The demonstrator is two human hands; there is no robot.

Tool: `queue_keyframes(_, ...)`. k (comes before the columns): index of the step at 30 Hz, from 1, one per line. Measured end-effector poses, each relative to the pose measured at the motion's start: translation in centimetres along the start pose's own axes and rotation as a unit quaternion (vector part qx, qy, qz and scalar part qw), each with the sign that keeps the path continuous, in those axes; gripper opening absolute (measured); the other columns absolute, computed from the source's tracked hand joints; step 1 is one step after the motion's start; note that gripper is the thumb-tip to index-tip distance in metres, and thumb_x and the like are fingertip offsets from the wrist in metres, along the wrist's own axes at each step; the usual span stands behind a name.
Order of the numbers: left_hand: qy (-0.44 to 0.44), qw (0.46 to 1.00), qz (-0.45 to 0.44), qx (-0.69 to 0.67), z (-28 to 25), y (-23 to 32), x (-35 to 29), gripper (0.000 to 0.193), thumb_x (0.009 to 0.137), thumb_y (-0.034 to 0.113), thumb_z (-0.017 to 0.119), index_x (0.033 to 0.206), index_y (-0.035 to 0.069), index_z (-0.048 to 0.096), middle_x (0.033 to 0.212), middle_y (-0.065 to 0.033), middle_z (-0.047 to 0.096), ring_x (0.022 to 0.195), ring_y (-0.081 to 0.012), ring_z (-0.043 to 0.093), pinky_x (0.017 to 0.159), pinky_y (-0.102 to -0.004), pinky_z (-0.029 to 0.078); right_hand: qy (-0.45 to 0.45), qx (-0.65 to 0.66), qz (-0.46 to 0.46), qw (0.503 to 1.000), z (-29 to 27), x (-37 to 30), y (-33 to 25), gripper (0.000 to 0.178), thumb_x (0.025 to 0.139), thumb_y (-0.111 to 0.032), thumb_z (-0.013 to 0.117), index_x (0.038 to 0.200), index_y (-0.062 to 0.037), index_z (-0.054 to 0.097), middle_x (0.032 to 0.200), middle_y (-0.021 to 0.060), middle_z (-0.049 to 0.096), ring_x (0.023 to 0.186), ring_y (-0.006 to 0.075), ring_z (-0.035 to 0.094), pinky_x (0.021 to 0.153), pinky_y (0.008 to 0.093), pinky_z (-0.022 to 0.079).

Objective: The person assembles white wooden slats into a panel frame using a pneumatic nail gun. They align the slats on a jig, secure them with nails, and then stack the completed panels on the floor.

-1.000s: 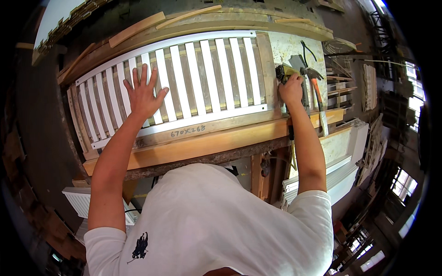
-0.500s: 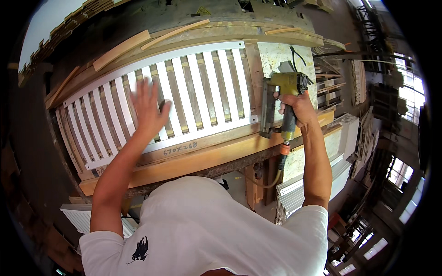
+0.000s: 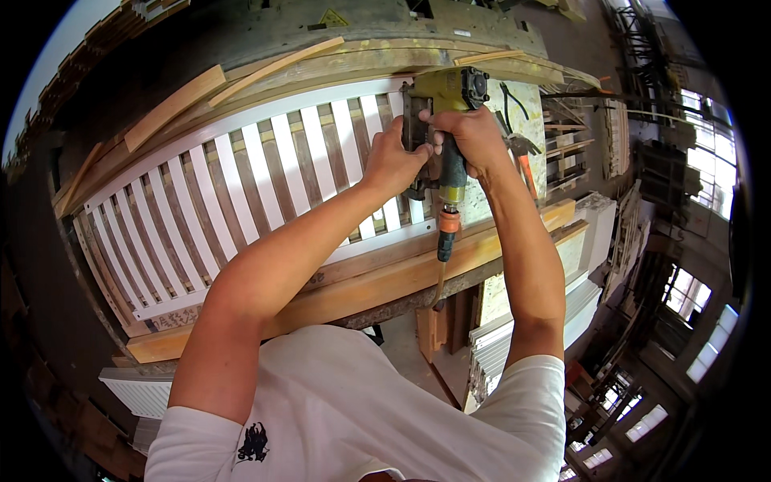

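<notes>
Nailer (image 3: 443,90) is at the right end of the panel (image 3: 263,173), wrapped by the right hand (image 3: 479,138), probably to carry its weight. Over the panel, the left hand (image 3: 395,165) reaches the nailer's front, seemingly steadying it; whether it grips, I cannot tell. Along the panel's near side, a plank (image 3: 401,273) likely acts as a stop.

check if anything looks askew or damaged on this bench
A narrow light-brown wooden strip lies slightly slantwise on the far brown timber beam, out of line with it. The white slatted rectangular panel shows no obvious damage.
</notes>
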State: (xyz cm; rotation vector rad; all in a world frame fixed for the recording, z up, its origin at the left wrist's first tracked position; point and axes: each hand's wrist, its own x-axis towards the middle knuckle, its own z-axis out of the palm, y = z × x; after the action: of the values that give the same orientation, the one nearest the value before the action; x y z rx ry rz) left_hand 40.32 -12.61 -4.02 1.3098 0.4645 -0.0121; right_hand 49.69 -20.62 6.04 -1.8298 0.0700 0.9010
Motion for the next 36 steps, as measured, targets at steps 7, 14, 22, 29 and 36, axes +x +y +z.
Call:
queue_keyframes(7,0.012,0.999,-0.017,0.049,-0.5,1.9,-0.6,0.047,0.083,0.014,0.071,0.122,-0.003,0.051,0.098,-0.0137,0.068,0.094,-0.0209,0.065,0.085,-0.0329,0.049,-0.01,0.002,0.009,1.0,0.1,1.0,0.2,0.022,0.076,-0.001,0.062,0.093,0.0126,0.065,0.059,0.0086,0.057,0.049,0.0153,0.054,0.048,0.0275,0.044)
queue_keyframes(14,0.012,0.998,-0.033,0.045,-0.8,2.5,-0.9,0.059,0.083,0.018,0.072,0.13,-0.007,0.046,0.104,-0.018,0.068,0.1,-0.0241,0.064,0.088,-0.0339,0.048,-0.001,-0.023,0.016,1.0,0.4,1.1,0.2,0.019,0.075,0.001,0.062,0.09,0.0116,0.064,0.059,0.0088,0.057,0.048,0.0159,0.054,0.047,0.0278,0.044)
queue_keyframes(22,0.006,0.999,-0.042,0.026,-1.1,1.2,-0.7,0.048,0.087,0.008,0.066,0.129,-0.005,0.046,0.096,-0.0084,0.067,0.09,-0.013,0.062,0.083,-0.0266,0.048,-0.012,-0.032,0.019,0.999,1.2,0.7,-0.2,0.02,0.074,0.0,0.061,0.09,0.0103,0.065,0.059,0.0084,0.057,0.049,0.0157,0.054,0.048,0.0281,0.045)
queue_keyframes(29,0.063,0.998,-0.012,0.03,-2.4,1.8,-2.3,0.032,0.083,0.002,0.063,0.113,-0.002,0.053,0.086,-0.0074,0.07,0.081,-0.0177,0.067,0.077,-0.0302,0.051,-0.044,0.002,-0.006,0.999,3.2,0.6,0.2,0.009,0.077,-0.002,0.065,0.073,0.0059,0.066,0.058,0.0088,0.059,0.046,0.0146,0.053,0.044,0.0287,0.043)
queue_keyframes(36,0.054,0.998,-0.006,0.02,-3.0,1.6,-2.6,0.041,0.086,0.005,0.065,0.122,-0.005,0.05,0.087,-0.0048,0.066,0.081,-0.0105,0.061,0.076,-0.0255,0.049,-0.025,0.001,-0.009,1.0,4.4,-0.4,-0.6,0.014,0.079,-0.001,0.065,0.066,0.0049,0.063,0.056,0.0082,0.057,0.045,0.014,0.052,0.044,0.0288,0.041)
